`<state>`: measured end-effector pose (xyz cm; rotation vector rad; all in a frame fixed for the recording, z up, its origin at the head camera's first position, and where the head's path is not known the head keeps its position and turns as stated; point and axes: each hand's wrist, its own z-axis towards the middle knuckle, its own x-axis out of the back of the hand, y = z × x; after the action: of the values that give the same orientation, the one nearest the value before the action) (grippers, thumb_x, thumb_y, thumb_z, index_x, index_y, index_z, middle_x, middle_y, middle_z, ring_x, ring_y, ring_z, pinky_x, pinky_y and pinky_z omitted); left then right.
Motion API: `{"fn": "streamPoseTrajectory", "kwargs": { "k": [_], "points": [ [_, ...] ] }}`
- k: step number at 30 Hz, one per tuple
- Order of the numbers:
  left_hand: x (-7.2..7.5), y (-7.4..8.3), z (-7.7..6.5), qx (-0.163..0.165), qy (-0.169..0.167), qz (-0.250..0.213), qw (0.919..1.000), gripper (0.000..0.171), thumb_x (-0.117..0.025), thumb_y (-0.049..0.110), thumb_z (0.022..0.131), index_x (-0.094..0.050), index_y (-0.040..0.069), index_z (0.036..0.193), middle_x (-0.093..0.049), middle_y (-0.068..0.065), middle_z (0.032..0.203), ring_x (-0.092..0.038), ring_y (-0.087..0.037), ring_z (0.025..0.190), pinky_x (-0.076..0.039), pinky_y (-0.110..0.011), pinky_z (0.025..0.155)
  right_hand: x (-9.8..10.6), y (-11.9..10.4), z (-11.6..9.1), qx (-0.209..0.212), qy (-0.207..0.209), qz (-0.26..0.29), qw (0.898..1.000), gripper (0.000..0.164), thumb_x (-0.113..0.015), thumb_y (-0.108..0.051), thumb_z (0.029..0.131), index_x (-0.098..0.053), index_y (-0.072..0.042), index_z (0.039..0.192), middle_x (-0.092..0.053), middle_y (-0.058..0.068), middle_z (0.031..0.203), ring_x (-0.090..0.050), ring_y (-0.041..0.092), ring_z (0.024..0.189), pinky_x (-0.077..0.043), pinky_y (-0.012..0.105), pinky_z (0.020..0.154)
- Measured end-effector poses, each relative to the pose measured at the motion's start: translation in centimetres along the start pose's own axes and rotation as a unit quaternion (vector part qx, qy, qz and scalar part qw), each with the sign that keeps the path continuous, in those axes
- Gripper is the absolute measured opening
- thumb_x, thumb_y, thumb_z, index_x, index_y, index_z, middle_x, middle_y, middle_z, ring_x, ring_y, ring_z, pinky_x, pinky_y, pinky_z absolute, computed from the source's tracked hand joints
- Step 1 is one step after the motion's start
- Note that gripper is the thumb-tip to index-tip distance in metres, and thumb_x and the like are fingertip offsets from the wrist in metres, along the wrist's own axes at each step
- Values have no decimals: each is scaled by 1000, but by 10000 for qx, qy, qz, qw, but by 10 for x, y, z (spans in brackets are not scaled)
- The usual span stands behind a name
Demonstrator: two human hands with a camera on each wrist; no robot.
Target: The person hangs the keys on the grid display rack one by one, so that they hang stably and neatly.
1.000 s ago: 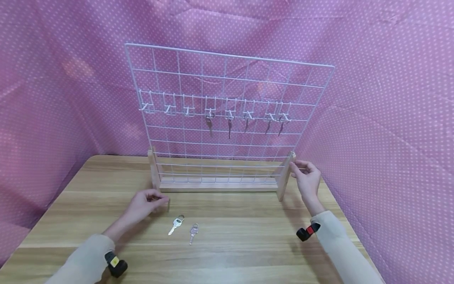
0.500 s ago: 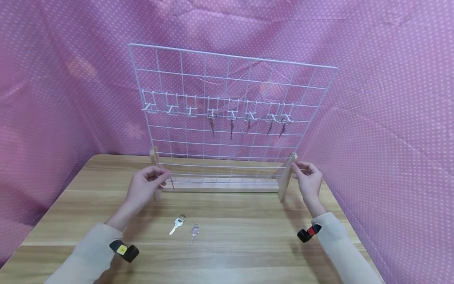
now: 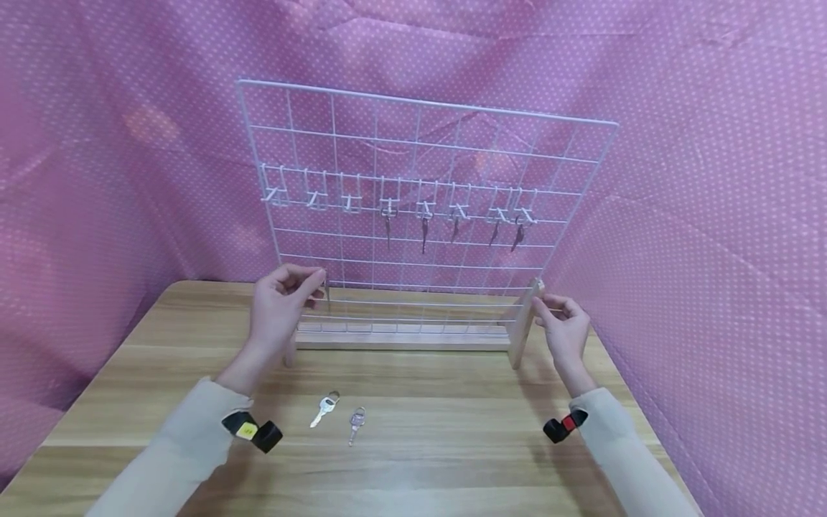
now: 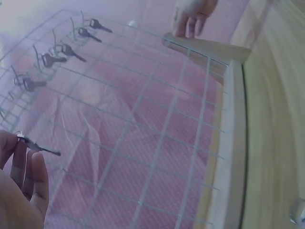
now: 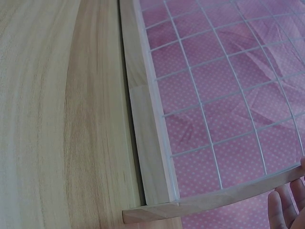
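Observation:
My left hand (image 3: 284, 305) pinches a key (image 4: 44, 149) by its ring end between thumb and fingers; the key's blade hangs down in front of the lower left of a white wire grid (image 3: 426, 105). The grid stands in a wooden base (image 3: 400, 341). At the right, my right hand (image 3: 563, 327) grips the base's wooden end upright (image 3: 525, 323), thumb on one side and fingers on the other. A row of white hooks (image 3: 390, 207) runs across the grid. Keys (image 3: 424, 237) hang from the hooks at the middle and right; the three leftmost hooks are bare.
Two more keys lie on the wooden table in front of the base: a shiny one (image 3: 325, 409) and a duller one (image 3: 357, 425) to its right. Pink dotted cloth (image 3: 704, 215) hangs behind the grid and along both sides.
My left hand has risen from near the table, moving up and slightly right with the key to the grid's lower left. My right hand stays on the wooden upright.

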<state>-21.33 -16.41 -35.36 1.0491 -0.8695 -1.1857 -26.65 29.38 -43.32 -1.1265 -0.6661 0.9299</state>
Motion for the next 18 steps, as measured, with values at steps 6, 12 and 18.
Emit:
{"fn": "streamPoseTrajectory", "kwargs": {
  "k": [6,12,18],
  "points": [
    [-12,21,10,-233,154,-248,9993,11,-74,22,101,-74,14,107,-75,7,94,-70,-7,81,-62,-18,71,1,0,0,44,-15,-11,10000,23,-82,-8,92,-70,6,106,-70,-16,88,-68,0,70,-61,13,62],
    [-28,41,21,-610,428,-766,9943,3,-78,14,97,-77,17,97,-76,10,82,-68,-5,70,-60,-17,64,0,0,0,24,-9,114,9999,16,-82,-7,91,-72,0,101,-71,-15,86,-68,0,69,-62,15,62],
    [-45,57,27,-958,636,-1188,9862,12,-77,9,96,-76,19,91,-75,12,78,-67,-3,65,-59,-17,62,0,0,0,20,-7,82,10000,17,-83,-7,91,-72,0,102,-71,-15,85,-69,-1,68,-62,16,62]
  ]
}}
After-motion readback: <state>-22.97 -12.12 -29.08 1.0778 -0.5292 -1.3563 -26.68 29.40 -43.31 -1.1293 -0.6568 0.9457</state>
